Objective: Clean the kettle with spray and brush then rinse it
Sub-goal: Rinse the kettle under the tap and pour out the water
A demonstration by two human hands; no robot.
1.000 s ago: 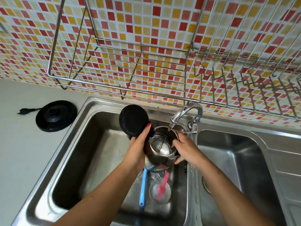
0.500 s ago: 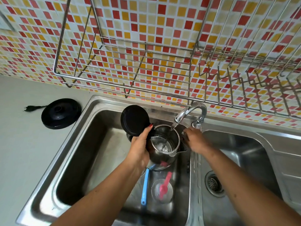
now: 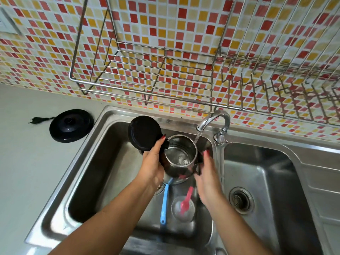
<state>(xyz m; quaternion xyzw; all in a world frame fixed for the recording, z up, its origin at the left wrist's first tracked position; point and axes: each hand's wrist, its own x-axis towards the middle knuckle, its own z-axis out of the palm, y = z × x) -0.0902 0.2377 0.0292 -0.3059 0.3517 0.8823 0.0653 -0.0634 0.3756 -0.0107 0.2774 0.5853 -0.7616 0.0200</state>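
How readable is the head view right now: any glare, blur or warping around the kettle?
Head view: even light; bright glints inside the kettle hide its floor; right hand slightly motion-blurred, left hand sharp; wide-angle lens bows the rack and sink edges; sink's left wall in dark shadow.

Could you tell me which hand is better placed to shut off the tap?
Probably the right: the right hand only touches the kettle, nearest the tap, while the left hand grips it.

Your head camera looks steeply down, close over the stainless steel double sink [image 3: 60, 192], facing the red-and-yellow mosaic-tiled wall [image 3: 46, 57].
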